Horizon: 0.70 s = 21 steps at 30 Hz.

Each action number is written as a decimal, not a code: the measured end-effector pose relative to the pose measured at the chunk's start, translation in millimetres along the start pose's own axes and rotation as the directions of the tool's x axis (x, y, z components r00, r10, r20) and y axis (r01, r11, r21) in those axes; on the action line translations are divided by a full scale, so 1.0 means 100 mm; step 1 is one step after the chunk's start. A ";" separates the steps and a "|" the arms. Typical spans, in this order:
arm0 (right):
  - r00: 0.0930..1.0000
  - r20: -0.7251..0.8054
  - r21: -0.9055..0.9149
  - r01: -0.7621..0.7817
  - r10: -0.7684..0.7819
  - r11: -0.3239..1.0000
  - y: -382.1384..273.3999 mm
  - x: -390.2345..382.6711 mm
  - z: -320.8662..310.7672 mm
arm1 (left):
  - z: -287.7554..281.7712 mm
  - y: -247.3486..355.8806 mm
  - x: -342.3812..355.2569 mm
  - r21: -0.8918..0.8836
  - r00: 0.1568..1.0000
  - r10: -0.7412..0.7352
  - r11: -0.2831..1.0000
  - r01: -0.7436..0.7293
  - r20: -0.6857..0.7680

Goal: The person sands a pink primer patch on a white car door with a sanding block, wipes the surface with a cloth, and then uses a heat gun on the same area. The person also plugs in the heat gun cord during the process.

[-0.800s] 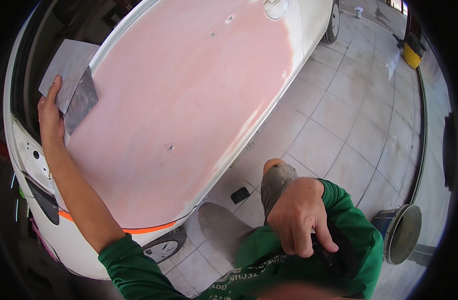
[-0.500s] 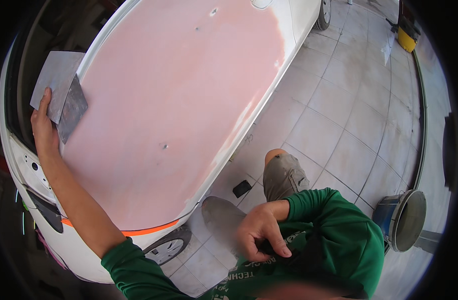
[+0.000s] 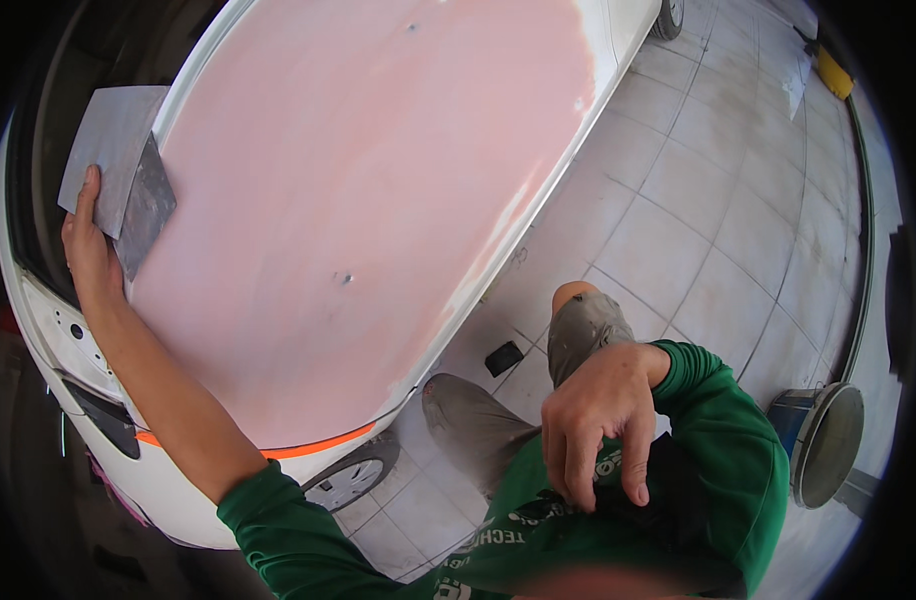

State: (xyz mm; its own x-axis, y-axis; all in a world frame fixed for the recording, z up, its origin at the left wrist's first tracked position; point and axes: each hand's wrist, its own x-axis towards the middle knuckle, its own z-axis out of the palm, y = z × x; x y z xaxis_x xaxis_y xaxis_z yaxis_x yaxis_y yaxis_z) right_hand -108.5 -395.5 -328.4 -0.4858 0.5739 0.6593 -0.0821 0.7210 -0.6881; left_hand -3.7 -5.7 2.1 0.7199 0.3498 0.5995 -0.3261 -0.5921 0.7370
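At the upper left, my left hand (image 3: 96, 255) grips a folded grey sheet of sandpaper (image 3: 111, 150), thumb on the light face and fingers behind it. Its darker flap (image 3: 148, 210) angles down along the edge of a car door panel (image 3: 368, 170). That panel is white, with a wide patch of smooth pinkish filler and a few small dark spots. My right hand (image 3: 603, 415) hangs in front of my chest, fingers drooping loosely and thumb apart, with nothing visible in it.
Below the car side lies a small black block (image 3: 503, 358) on the tiled floor (image 3: 668, 235). At the right stands a bucket (image 3: 828, 445) with greyish contents. A yellow object (image 3: 834, 72) sits far right. Orange tape (image 3: 318, 442) lines the panel's near end, above a wheel (image 3: 353, 480).
My right hand has risen and shifted right from low at my chest. The view has turned slightly, while my left hand keeps the sandpaper at the panel's edge.
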 end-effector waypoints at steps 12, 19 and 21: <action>0.743 -0.669 -0.707 -0.625 -0.025 0.330 0.47 0.23 -0.64 | 0.12 0.08 -0.22 -0.074 0.967 0.228 0.973 -0.220 0.111; 0.689 -0.712 -0.689 -0.723 -0.139 -0.054 1.12 0.46 -0.95 | 0.20 0.11 -0.37 -0.051 0.958 0.271 0.962 -0.267 0.099; 0.652 -0.745 -0.633 -0.757 -0.136 -0.163 1.34 0.43 -0.97 | 0.25 0.20 -0.50 -0.068 0.944 0.313 0.949 -0.307 0.107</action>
State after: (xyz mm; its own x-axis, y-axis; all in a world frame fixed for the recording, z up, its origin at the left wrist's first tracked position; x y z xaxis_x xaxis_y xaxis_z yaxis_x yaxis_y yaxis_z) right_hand -55.4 -236.3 -363.2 0.3430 0.5656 0.7500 0.9318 -0.3059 -0.1955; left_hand -30.4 -53.2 -21.4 0.6431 0.0669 0.7629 -0.5722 -0.6201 0.5367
